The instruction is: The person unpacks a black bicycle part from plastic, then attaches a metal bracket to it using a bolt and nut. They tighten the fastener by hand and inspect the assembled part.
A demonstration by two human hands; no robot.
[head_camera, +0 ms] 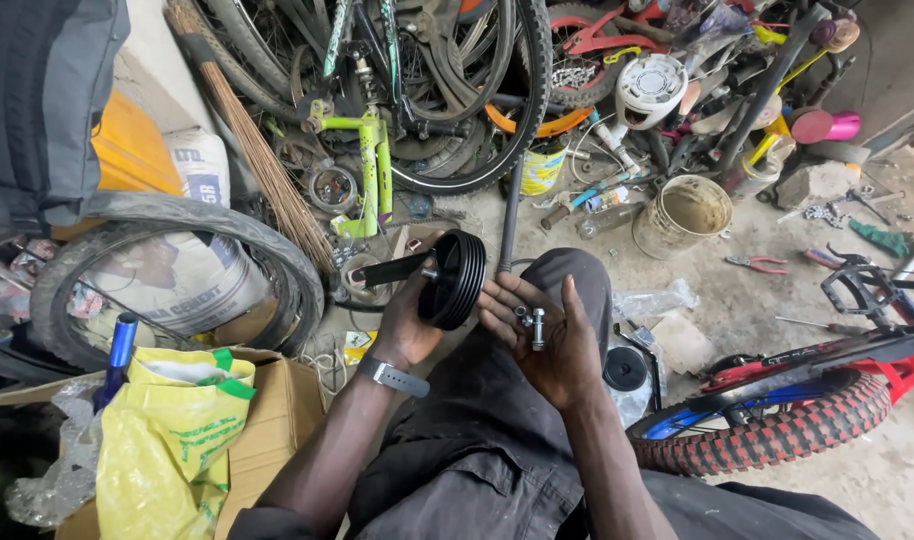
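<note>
Black ribbed plastic training wheel point(455, 279) on its black metal bracket sits upright in my left hand point(405, 325), fingers wrapped behind the rim, just above my knee. My right hand point(542, 335) lies open and palm-up just beside it, cupping a small silver bolt with nuts point(530, 323) loosely on the palm rather than pinching them. I see a grey watch point(392, 377) on my left wrist. Nearer on my left stands a cardboard box point(287, 415) holding a yellow plastic bag point(167, 440). On my right lies a small bicycle with a red-and-black knobbly tyre point(767, 435). Farther off on the concrete floor rest red-handled pliers point(757, 264), a rusty metal tin point(683, 215), and a green-framed bicycle point(372, 160) among stacked tyres.
</note>
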